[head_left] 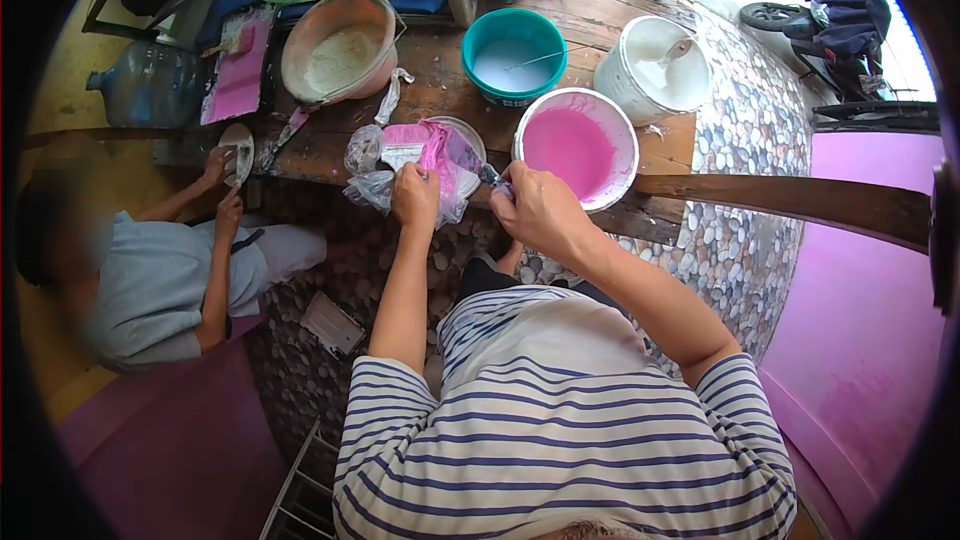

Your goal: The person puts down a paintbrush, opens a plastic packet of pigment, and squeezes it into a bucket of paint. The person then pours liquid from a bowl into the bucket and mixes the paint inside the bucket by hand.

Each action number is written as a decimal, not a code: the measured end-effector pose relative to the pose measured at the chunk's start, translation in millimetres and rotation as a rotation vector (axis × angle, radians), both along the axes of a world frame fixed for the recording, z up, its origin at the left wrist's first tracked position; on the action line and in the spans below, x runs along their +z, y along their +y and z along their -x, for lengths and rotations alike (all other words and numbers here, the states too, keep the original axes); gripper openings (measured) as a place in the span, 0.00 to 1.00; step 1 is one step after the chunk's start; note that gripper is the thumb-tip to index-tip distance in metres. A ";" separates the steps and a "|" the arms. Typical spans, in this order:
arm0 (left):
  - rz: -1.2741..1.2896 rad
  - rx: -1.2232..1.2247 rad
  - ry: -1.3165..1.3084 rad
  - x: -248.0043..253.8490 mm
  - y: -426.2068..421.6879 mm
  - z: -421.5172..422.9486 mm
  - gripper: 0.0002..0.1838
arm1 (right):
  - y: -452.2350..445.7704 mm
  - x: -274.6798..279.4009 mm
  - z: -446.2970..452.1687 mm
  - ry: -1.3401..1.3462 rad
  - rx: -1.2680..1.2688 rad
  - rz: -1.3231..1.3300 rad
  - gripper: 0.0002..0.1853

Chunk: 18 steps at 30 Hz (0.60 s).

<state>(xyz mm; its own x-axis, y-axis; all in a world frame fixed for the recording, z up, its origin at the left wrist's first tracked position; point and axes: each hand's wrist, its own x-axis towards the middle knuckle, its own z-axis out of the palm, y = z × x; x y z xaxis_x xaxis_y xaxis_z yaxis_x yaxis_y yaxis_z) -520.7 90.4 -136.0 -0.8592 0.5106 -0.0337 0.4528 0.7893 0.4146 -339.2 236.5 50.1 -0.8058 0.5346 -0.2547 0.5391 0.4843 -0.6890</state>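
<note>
Two hands at work along the near edge of a wooden surface (430, 58).

Left hand (414, 198): fingers curled in and closed, knuckles up, thumb toward the right. It appears to grip a pale flat piece (402, 154), dark marks on its face, which projects just beyond the fingers over a clear plastic bag (452, 176). How the grip sits on it underneath: cannot tell.

Right hand (540, 202): fingers bent and drawn together, closed on a dark narrow piece (491, 176) at the bag's right side. Whether that is a tool handle or gathered plastic, cannot tell.

Position of bag: directly ahead of the left hand and left of the right hand, so that it lies between and beyond the two. Bright pink material (436, 144) fills its middle; loose crumpled film spreads out leftward, beside the left hand. A round pale disc (470, 134) shows at the bag's far right side.

Surroundings: white-rimmed bucket of pink (627, 155) just beyond the right hand. Farther back, a teal bucket (500, 28) with whitish liquid and a thin rod; a white bucket (620, 90) to its right; a peach bucket (300, 52) with pale powder to its left.

At left, another person (165, 280) sits holding a round flat item (240, 152).
</note>
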 end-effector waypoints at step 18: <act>-0.522 -0.312 -0.756 95.6 103.7 -57.4 0.19 | 65.1 52.3 -124.3 0.028 -0.370 -0.199 0.13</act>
